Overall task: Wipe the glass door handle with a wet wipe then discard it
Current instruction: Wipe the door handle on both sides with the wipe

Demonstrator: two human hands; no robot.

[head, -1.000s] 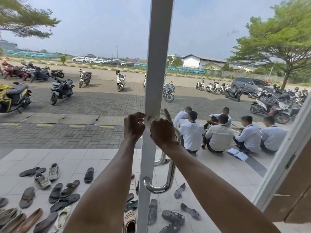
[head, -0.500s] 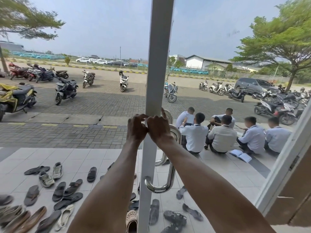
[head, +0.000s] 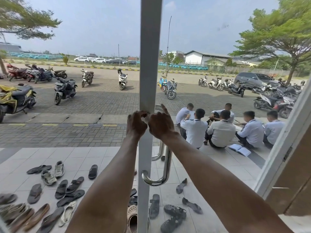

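Note:
A chrome D-shaped door handle [head: 167, 165] is fixed to the white frame [head: 149, 64] of the glass door. Both my hands are raised in front of the handle's upper end and hide it. My left hand [head: 136, 124] and my right hand [head: 160, 123] touch each other with fingers curled. Between their thumbs and fingertips they pinch a small pale piece, apparently the wet wipe [head: 147, 115], mostly hidden and hard to tell from the frame. My right index finger points up.
Through the glass, several sandals and shoes [head: 62, 187] lie on the tiled porch. Several people [head: 220, 130] sit on the step to the right. A second white door frame [head: 279, 148] slants at the right edge. Motorbikes [head: 64, 91] stand parked beyond.
My hands closed together from a small gap until they touch. They stay at the top of the handle. My right index finger folded down, then rose again.

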